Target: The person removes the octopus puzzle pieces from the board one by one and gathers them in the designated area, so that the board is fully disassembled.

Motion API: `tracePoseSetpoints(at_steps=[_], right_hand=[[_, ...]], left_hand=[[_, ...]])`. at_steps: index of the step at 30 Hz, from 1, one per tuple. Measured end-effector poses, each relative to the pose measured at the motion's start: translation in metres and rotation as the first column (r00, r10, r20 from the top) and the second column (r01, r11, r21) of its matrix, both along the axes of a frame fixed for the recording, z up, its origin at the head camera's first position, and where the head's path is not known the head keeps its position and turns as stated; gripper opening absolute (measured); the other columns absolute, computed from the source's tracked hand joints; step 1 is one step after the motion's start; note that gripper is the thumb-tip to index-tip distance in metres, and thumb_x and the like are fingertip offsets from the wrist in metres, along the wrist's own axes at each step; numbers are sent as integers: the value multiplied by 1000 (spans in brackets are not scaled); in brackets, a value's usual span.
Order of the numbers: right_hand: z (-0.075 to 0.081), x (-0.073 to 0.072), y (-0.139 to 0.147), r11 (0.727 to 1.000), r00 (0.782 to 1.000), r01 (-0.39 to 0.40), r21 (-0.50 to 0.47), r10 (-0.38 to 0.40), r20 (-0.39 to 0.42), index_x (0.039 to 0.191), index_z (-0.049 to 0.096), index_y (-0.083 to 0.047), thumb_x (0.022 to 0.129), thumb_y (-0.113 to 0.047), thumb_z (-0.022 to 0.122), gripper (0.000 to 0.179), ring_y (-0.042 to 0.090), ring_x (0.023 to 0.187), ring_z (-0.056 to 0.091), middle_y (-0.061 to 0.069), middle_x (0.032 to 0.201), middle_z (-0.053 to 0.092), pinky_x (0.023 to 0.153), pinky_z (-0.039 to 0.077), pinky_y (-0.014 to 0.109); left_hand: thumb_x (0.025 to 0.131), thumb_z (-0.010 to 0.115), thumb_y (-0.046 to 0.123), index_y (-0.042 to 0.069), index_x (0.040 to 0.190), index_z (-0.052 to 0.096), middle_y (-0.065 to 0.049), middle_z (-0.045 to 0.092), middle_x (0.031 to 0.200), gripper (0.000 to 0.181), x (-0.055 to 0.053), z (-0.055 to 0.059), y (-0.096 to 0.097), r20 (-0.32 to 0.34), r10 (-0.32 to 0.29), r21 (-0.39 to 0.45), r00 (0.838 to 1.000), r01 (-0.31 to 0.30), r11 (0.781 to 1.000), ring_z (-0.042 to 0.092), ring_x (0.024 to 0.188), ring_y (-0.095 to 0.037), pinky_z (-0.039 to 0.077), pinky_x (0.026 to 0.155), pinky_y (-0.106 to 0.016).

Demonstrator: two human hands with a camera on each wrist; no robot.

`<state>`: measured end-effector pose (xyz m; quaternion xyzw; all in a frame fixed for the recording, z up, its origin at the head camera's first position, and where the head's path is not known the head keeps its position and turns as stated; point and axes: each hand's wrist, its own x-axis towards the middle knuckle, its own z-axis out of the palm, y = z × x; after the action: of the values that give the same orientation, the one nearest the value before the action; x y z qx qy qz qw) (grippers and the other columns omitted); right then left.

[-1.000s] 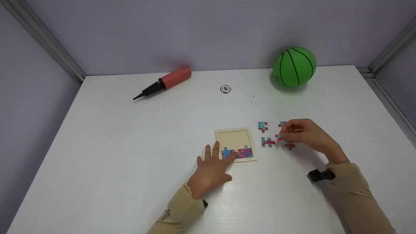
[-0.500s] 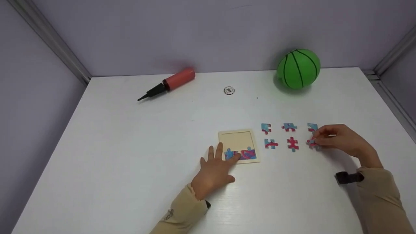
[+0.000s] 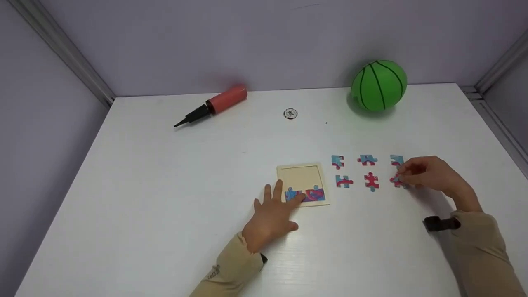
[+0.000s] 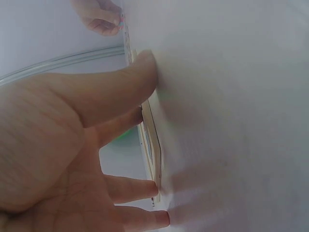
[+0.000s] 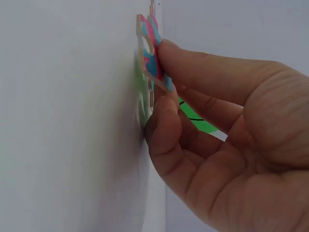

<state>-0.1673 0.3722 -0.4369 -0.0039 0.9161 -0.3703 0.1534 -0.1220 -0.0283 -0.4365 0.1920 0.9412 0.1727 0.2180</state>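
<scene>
My left hand (image 3: 270, 220) lies with spread fingers at the lower left of a wooden puzzle tray (image 3: 299, 165). Its index fingertip rests on the two blue and purple jigsaw pieces (image 3: 315, 194) set along the tray's bottom edge. Thumb and fingers of my right hand (image 3: 429, 175) pinch a pink and blue jigsaw piece (image 5: 154, 58) close over the table, tilted in the right wrist view. Just beyond that hand lies a blue corner piece (image 3: 397, 159). Further left are a pink piece (image 3: 371, 182) and several other blue and pink pieces (image 3: 367, 160) in two rows.
A green ball (image 3: 378, 86) sits at the back right of the white table (image 3: 165, 198). Toward the back left lies a red and black hand pump (image 3: 225, 100). A round black and white chip (image 3: 290, 114) is near the back middle, with walls behind and beside.
My right hand has moved right with the pinched piece, away from the middle of the loose pieces, uncovering the pink piece. The left hand has stayed on the tray.
</scene>
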Motion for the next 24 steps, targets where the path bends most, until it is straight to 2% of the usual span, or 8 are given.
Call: tracePoseSetpoints(at_steps=[9, 14, 19, 24], right_hand=[[-2, -2, -1, 998, 1000, 23, 58, -23, -4, 104, 64, 1, 87, -26, 71, 32, 20, 77, 53, 9, 88, 59, 63, 50, 27], [1, -1, -9, 996, 998, 41, 75, -37, -53, 105, 64, 0, 90, -30, 68, 33, 22, 81, 54, 9, 92, 61, 63, 49, 27], [8, -1, -35, 999, 992, 17, 36, -12, -123, 105, 66, -4, 92, -32, 65, 31, 24, 81, 57, 11, 98, 61, 62, 48, 29], [16, -6, -73, 998, 989, -55, -26, 51, -135, 100, 67, -7, 92, -29, 65, 23, 24, 78, 56, 10, 96, 61, 60, 50, 32]], left_hand=[[85, 74, 28, 30, 143, 45, -22, 16, 156, 65, 0, -1, 0, -31, 0, 12, 1000, 0, 1000, 13, 140, -49, 26, 100, -68], [84, 74, 28, 31, 142, 46, -23, 15, 156, 64, 1, -1, -1, -30, 1, 24, 1000, 0, 1000, 13, 140, -50, 26, 99, -69], [84, 74, 25, 30, 142, 46, -24, 14, 156, 64, 1, -3, -2, -33, 13, 39, 999, -12, 999, 13, 140, -50, 25, 100, -70], [86, 72, 23, 27, 144, 43, -24, 13, 155, 65, 6, -2, 1, -46, 16, 44, 999, -14, 999, 14, 140, -49, 26, 99, -70]])
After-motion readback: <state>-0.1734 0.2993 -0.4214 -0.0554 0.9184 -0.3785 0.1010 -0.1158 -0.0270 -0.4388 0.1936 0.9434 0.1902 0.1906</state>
